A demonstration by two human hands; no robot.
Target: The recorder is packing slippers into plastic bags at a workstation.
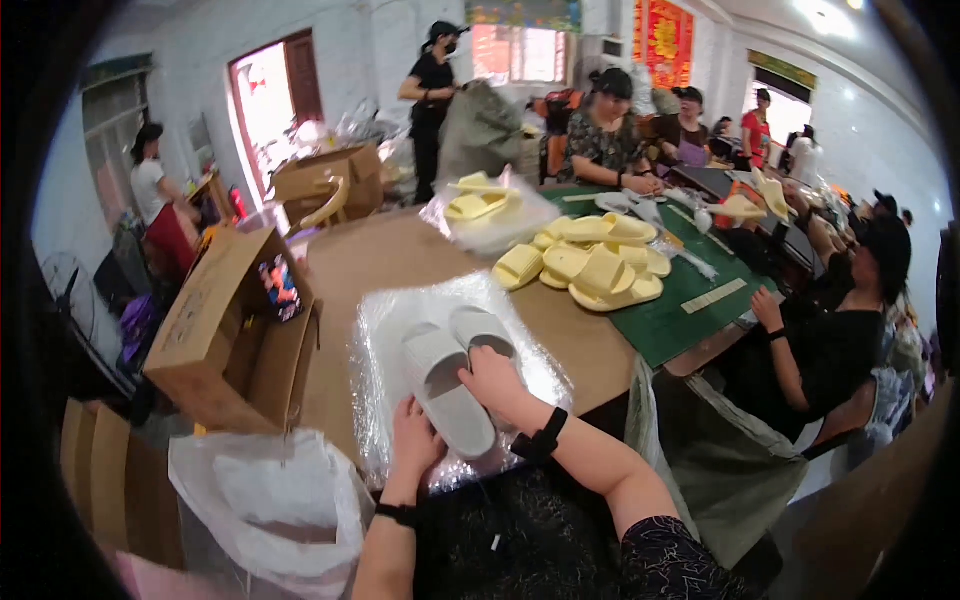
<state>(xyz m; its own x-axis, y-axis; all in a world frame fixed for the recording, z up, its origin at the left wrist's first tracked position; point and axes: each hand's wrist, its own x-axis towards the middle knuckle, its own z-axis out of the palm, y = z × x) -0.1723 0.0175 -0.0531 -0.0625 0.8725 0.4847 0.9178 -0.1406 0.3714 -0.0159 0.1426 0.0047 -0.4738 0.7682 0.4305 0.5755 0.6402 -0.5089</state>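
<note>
A pair of light grey slide slippers lies in front of me on a stack of clear plastic bags (375, 335). The left slipper (462, 420) points away from me, its sole toward my body. Beside it, the right slipper (480, 325) is partly covered by my right hand (493, 382), whose fingers are closed on its inner edge. My left hand (415, 440) rests at the outer side of the left slipper, fingers apart and touching the plastic. Black bands circle both wrists.
Pale yellow slippers (605, 262) are heaped ahead to the right, by a green cutting mat (665, 325). An open cardboard box (205, 325) stands left, holding a lit phone (280, 288). A white sack (265, 500) hangs open near my left arm. Several people sit or stand around.
</note>
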